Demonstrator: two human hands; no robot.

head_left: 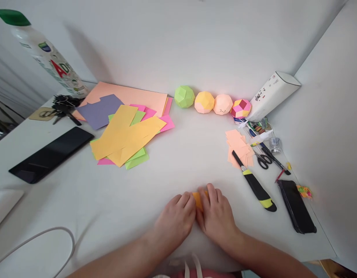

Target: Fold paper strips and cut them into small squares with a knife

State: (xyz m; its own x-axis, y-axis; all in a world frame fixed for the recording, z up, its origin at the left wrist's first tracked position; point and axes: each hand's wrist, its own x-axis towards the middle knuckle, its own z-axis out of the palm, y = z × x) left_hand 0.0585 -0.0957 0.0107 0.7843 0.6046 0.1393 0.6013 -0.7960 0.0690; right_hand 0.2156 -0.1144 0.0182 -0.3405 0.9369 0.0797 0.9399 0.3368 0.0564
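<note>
Near the table's front edge, a small orange piece of paper lies between my hands, mostly covered by fingers. My left hand has its fingers curled in on the paper's left side. My right hand presses on the right side with bent fingers. Whether the paper has folds cannot be made out. Farther left lies a loose pile of yellow paper strips with green and pink sheets beneath. To the right are small peach paper pieces with a black and yellow utility knife partly on them.
Paper polyhedra, green, yellow-peach, peach and pink-yellow, stand along the wall. A white box leans at the right by scissors and a black phone. Left are a bottle, a black tablet and a cable.
</note>
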